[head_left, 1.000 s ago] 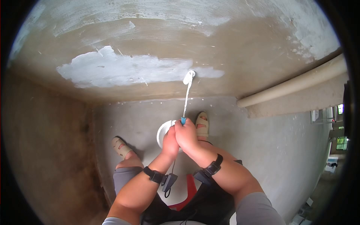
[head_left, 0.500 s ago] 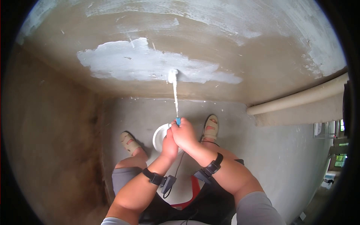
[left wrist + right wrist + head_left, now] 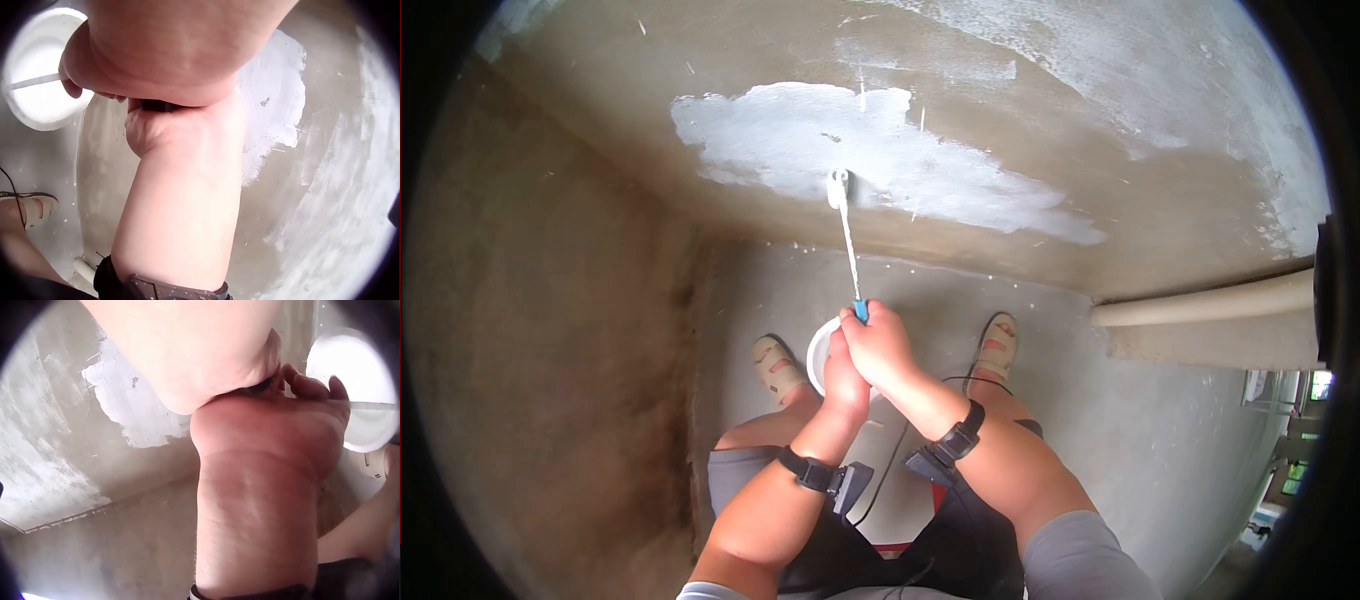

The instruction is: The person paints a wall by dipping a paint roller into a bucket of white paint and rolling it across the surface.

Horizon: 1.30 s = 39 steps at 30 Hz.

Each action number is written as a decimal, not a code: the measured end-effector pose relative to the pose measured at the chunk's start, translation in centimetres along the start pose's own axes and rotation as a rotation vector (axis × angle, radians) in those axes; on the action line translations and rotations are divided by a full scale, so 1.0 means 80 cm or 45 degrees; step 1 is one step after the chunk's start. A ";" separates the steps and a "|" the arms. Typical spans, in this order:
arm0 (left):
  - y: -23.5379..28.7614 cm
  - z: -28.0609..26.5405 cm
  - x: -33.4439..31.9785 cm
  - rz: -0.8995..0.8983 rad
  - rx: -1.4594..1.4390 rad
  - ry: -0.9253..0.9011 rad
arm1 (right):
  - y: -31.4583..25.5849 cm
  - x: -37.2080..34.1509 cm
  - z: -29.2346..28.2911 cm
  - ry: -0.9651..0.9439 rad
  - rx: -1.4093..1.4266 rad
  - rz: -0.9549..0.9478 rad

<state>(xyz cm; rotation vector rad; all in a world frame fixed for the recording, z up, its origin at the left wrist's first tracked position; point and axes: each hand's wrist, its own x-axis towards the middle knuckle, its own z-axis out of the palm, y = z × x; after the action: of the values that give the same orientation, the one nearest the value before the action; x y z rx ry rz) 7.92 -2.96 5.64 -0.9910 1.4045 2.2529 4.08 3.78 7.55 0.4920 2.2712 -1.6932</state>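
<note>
Both hands grip the blue handle (image 3: 860, 309) of a paint roller in the head view. My right hand (image 3: 882, 345) wraps it near its front end, and my left hand (image 3: 844, 370) is pressed against the right one, lower and to the left. From the handle a paint-coated rod (image 3: 850, 250) runs up to the small white roller head (image 3: 837, 190), which meets the wall at the lower edge of a white painted patch (image 3: 800, 130). Most of the handle is hidden by the fingers. The wrist views show the two hands close together, with a dark bit of handle between them.
A white bucket (image 3: 816, 362) stands on the floor under the hands, with a pale strip across its mouth in the wrist views. Sandalled feet (image 3: 778, 370) flank it. A thick pipe (image 3: 1200, 312) runs along the wall at right. A brown side wall (image 3: 570, 350) rises at left. A cable trails between the legs.
The roller head has travelled left along the wall, from near the patch's right end to its left half. Both hands have shifted slightly left with it, still gripping. The head view has turned.
</note>
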 end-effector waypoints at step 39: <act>-0.088 0.072 -0.010 -0.109 0.428 -0.117 | 0.059 -0.019 -0.112 0.135 -0.002 0.040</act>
<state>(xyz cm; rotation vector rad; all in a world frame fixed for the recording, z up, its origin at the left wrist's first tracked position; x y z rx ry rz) 10.35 5.48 3.16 -0.8085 1.5988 1.8927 7.35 13.40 6.62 0.6280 2.3246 -1.6880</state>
